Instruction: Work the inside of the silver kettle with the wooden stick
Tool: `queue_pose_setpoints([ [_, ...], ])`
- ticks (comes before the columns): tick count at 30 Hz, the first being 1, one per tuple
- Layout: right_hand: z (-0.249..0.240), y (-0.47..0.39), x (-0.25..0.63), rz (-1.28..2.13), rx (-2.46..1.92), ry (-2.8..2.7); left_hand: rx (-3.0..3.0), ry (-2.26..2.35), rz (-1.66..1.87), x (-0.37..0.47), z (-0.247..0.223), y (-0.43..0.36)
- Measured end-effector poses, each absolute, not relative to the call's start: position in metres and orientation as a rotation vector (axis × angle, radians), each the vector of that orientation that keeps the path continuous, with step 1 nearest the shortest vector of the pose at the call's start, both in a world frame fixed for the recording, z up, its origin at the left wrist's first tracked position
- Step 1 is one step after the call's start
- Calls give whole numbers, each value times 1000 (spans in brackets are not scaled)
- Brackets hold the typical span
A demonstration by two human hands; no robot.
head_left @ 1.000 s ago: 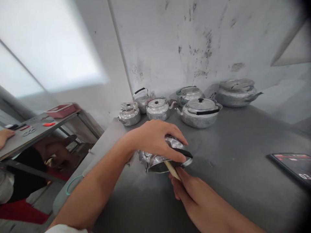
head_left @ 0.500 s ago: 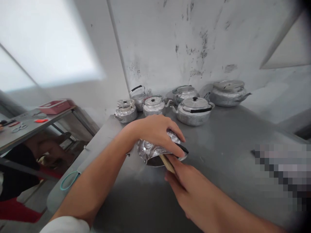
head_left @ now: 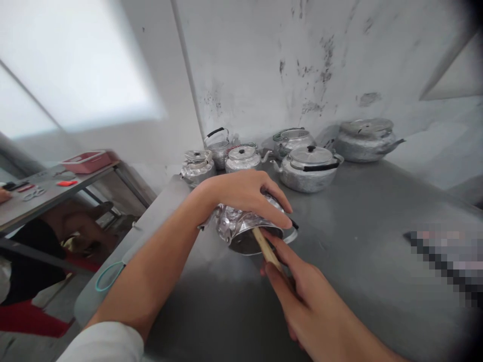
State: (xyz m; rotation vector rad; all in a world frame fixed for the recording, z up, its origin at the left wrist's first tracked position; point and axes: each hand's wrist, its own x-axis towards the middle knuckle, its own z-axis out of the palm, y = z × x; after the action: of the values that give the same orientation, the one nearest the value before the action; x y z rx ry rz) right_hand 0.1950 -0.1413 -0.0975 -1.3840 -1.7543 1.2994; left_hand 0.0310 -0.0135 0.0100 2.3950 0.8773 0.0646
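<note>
A dented silver metal kettle (head_left: 234, 222) lies tipped on the grey table, its round opening facing me and its black-gripped handle at the right. My left hand (head_left: 247, 193) clasps it from above, fingers curved over its side. In my right hand (head_left: 298, 284) is a light wooden stick (head_left: 264, 245), gripped by thumb and fingers. The stick's far end goes into the kettle's opening, and its tip is hidden inside.
Several metal kettles stand behind, among them a lidded one (head_left: 308, 173) and a large one (head_left: 364, 143) near the wall. A teal loop (head_left: 103, 281) lies at the table's left edge. On a side table (head_left: 79, 188) are a pink basket (head_left: 88, 165) and scissors (head_left: 33, 193).
More of the kettle's opening shows now. My right hand has drawn back a little toward me, exposing more of the stick. The left hand keeps its grip, and the view has shifted slightly.
</note>
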Motion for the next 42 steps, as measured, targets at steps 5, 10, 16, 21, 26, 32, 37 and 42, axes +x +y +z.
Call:
queue_pose_setpoints([
  [5,-97,-139,194,1317,-1418,-1787,2411,871,98,31,9,-12],
  [10,-101,-141,192,1287,-1390,-1805,2402,879,90,32,9,-10],
  [16,-110,-144,193,1232,-1296,-1780,2378,861,51,30,10,-9],
  [21,-112,-144,194,1290,-1307,-1736,2356,837,79,29,10,-7],
  [26,-112,-144,191,1282,-1258,-1786,2381,865,59,30,10,-6],
  [32,-110,-143,191,1227,-1254,-1782,2377,855,60,29,9,-5],
  [37,-111,-144,192,1252,-1249,-1740,2349,851,88,27,8,-3],
  [42,-109,-144,194,1268,-1243,-1699,2342,860,63,27,8,-3],
])
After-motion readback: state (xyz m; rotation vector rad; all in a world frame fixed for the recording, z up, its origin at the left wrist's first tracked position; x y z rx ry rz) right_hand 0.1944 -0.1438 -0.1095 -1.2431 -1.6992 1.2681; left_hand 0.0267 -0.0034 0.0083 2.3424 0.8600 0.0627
